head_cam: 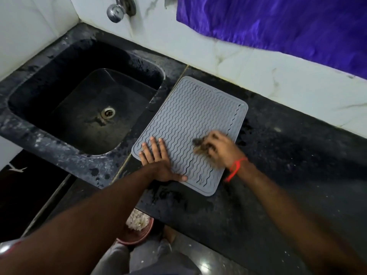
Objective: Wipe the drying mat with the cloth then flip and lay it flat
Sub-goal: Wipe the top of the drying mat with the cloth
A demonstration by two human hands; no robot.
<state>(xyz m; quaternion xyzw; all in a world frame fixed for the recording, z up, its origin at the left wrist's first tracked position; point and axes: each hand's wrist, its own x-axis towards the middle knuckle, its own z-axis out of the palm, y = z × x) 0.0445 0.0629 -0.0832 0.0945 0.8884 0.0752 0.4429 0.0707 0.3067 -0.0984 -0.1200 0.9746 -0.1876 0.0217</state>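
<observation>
Black stone counter [278,155] runs under a white tiled wall, with a dark sink [49,100] set at its left. I note the grey mat [188,120] lying flat on the counter just beside the sink, ribbed face up, not yet flipped. My left hand [158,161] presses its near corner, fingers straight and spread, evidently to stop it sliding. My right hand [218,148], blurred, is curled round the dark cloth [200,144] bunched against the mat's near right area, judged mid-wipe.
</observation>
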